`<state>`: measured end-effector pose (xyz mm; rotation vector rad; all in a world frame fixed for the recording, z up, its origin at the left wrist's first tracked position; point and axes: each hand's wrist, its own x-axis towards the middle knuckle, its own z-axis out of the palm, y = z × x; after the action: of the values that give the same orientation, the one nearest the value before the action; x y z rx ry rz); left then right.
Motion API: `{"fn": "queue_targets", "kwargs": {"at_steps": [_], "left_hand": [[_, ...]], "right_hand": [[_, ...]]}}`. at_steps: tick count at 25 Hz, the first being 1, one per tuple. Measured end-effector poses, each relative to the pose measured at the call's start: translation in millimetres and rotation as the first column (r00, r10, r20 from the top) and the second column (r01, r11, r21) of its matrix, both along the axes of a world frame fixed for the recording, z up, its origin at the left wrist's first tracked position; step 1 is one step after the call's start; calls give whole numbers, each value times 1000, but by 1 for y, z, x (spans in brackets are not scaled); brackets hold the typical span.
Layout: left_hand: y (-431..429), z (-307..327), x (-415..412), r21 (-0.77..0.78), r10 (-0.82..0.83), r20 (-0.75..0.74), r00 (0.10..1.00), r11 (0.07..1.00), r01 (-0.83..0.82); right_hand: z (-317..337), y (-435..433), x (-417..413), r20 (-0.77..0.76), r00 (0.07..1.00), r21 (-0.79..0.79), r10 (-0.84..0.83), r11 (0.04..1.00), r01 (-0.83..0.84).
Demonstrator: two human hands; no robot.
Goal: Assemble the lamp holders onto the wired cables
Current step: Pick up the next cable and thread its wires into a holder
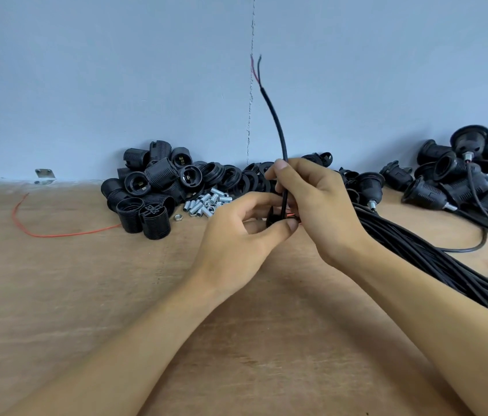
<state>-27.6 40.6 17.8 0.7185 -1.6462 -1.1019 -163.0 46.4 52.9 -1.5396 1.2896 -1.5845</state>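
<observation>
A black cable (275, 121) stands upright above my hands, its stripped red and black wire ends at the top. My right hand (317, 205) pinches this cable between thumb and fingers. Just left of it, my left hand (236, 235) grips a small black lamp-holder part (272, 217), mostly hidden by my fingers, with the cable passing down at it and thin red wires showing beside it. Black threaded lamp holders (149, 190) are piled at the back left. A thick bundle of black cables (434, 259) lies to the right.
Small silver metal tubes and a nut (206, 202) lie in front of the left pile. Assembled holders with cables (461, 178) are heaped at the back right. A loose red wire (41, 232) curls on the wooden table (86, 295). A blue wall stands behind.
</observation>
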Motion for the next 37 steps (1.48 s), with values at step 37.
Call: {"fn": "queue_targets", "kwargs": {"at_steps": [37], "left_hand": [[-14, -16, 0, 369, 254, -17, 967, 901, -230]], "right_hand": [[-16, 0, -1, -888, 399, -146, -230, 962, 229]]}}
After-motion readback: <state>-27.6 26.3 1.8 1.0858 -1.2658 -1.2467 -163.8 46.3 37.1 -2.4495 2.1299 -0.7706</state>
